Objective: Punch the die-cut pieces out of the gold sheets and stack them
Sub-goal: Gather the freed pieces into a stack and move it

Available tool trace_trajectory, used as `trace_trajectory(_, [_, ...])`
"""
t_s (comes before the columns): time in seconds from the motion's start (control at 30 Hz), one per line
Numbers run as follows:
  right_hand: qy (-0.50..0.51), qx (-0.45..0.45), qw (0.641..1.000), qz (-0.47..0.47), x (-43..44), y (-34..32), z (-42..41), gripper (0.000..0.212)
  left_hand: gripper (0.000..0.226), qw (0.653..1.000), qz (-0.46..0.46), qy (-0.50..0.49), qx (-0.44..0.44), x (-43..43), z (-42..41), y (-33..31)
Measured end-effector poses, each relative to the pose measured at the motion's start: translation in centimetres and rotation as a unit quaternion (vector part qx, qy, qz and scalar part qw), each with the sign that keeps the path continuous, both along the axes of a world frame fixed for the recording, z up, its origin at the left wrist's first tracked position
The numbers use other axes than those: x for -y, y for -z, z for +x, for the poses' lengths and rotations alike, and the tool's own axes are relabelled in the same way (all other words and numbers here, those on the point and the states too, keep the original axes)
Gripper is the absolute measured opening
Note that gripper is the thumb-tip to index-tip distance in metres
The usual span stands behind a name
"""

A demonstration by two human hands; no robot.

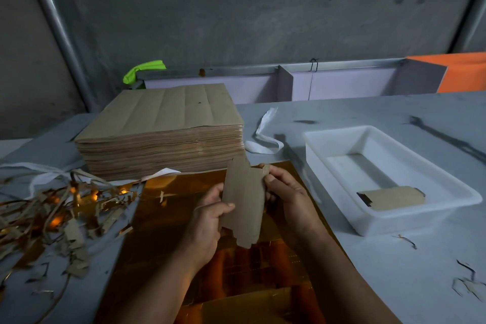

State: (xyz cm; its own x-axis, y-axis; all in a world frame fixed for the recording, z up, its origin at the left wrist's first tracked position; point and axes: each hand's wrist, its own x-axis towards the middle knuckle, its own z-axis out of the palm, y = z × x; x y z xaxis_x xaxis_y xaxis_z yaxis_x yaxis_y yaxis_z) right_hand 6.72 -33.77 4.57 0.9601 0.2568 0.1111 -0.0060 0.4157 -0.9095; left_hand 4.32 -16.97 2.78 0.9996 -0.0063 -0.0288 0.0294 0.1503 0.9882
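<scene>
A die-cut piece (244, 200), brown side toward me, stands upright above a gold sheet (168, 218) lying flat on the table. My left hand (207, 226) grips its lower left edge, thumb across the front. My right hand (284, 192) pinches its upper right edge. Another punched piece (394, 198) lies in a white plastic tray (444, 181) to the right. A tall stack of brown-backed sheets (163, 134) sits behind the gold sheet.
A heap of trimmed scrap strips (60, 213) covers the table at left. A white strap (265, 139) lies between the stack and the tray. Small scraps (465, 284) lie at the right. A grey wall and a metal rail run behind the table.
</scene>
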Motion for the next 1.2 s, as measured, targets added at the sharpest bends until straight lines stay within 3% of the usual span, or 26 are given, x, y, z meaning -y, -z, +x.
trace_trajectory(0.37, [0.003,-0.030,0.999,-0.024,0.2,-1.2,-0.2,0.024,0.054,0.999,0.016,0.044,0.027,-0.6,-0.4,-0.3])
trace_trajectory(0.6, [-0.025,-0.077,0.996,0.048,0.3,-1.4,-0.1,0.024,0.046,0.991,-0.097,0.092,-0.011,-0.7,-0.1,-0.3])
trace_trajectory(0.8, [-0.036,-0.055,0.996,0.058,0.1,-2.0,-0.3,0.019,0.046,0.973,-0.191,0.116,-0.064,-0.6,0.0,0.1])
trace_trajectory(0.87, [-0.028,-0.029,0.999,0.034,0.1,-2.3,-0.4,0.019,0.046,0.966,-0.218,0.120,-0.069,-0.6,-0.3,0.1])
trace_trajectory(0.93, [0.001,0.005,1.000,-0.031,0.2,-2.6,-0.6,0.031,0.046,0.966,-0.221,0.116,-0.072,-0.7,-0.4,0.1])
trace_trajectory(1.07, [0.034,0.066,0.986,-0.146,0.4,-3.3,-0.7,0.052,0.048,0.980,-0.158,0.093,-0.072,-0.8,-0.3,-0.2])
trace_trajectory(1.2, [0.048,0.077,0.978,-0.188,0.4,-3.5,-0.6,0.054,0.049,0.989,-0.112,0.068,-0.074,-0.6,-0.5,-0.4])
